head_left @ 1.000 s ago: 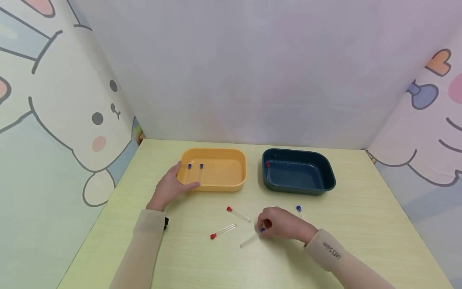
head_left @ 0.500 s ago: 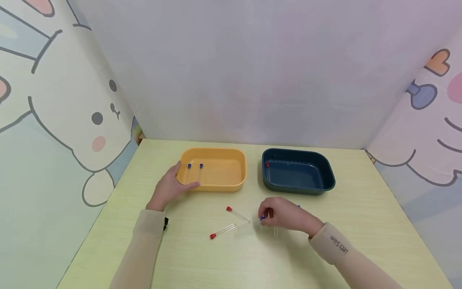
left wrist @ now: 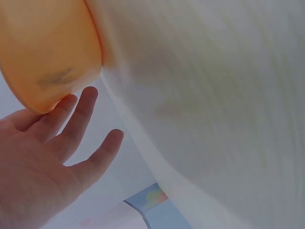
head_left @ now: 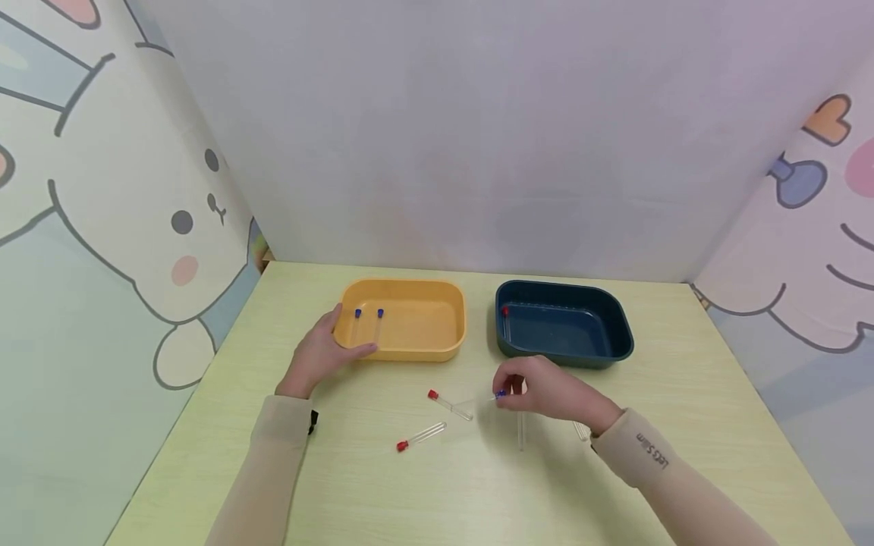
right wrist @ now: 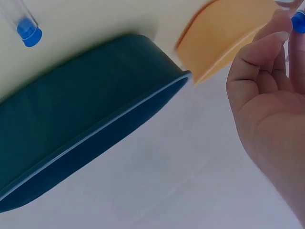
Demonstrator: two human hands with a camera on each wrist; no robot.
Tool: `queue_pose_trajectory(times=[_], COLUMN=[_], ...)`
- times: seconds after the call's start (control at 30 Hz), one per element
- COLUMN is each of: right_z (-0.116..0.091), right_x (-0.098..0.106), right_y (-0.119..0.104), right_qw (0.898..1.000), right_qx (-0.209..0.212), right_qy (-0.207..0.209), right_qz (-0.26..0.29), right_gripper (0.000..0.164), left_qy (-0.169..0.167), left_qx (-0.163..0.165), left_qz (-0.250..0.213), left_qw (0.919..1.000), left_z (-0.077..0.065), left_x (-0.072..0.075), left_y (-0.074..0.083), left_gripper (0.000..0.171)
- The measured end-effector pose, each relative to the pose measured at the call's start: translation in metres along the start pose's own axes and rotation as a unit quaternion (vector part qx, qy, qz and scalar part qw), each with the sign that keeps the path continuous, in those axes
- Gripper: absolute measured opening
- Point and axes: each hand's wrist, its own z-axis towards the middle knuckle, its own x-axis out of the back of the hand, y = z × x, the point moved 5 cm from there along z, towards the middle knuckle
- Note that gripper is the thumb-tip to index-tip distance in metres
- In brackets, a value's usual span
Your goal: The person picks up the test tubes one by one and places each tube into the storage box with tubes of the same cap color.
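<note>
While the right hand point(head_left: 539, 387) is raised before the navy tray point(head_left: 567, 331), its grip pinches a blue-capped tube point(head_left: 499, 395) at the cap, between thumb and fingertips. The held tube's long axis runs roughly sideways: cap at the right end, clear end pointing left and slightly toward the person, faint against the tabletop point(head_left: 369, 497). The left hand point(head_left: 322, 353) has its grip spread around the left end of the yellow tray point(head_left: 426, 322), thumb along the near wall.

Left of the right hand, the upper red-capped tube point(head_left: 454, 408) aims its cap left and away from the person; the lower red-capped tube point(head_left: 423, 436) aims its cap left and toward the person. A clear tube point(head_left: 522, 432) below the right hand points its rounded end at the person. Two blue-capped tubes point(head_left: 378, 327) lie in the yellow tray, caps away from the person.
</note>
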Motion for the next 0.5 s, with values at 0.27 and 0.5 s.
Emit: queue_pose_trajectory(times=[0.27, 0.5], right_z=[0.0006, 0.0014], right_x=[0.0051, 0.0085], right_y=[0.0024, 0.0027], right_qw=[1.0, 0.999], right_qx=[-0.018, -0.028], right_qy=[0.009, 0.036], right_qz=[0.007, 0.024], right_gripper=[0.008, 0.011], left_qy=[-0.002, -0.002], left_qx=[0.001, 0.002], left_qz=[-0.002, 0.001], left_qw=[1.0, 1.0], left_z=[0.0005, 0.0013], left_x=[0.0004, -0.0001], left_y=[0.0007, 0.0003], left_gripper=[0.132, 0.134])
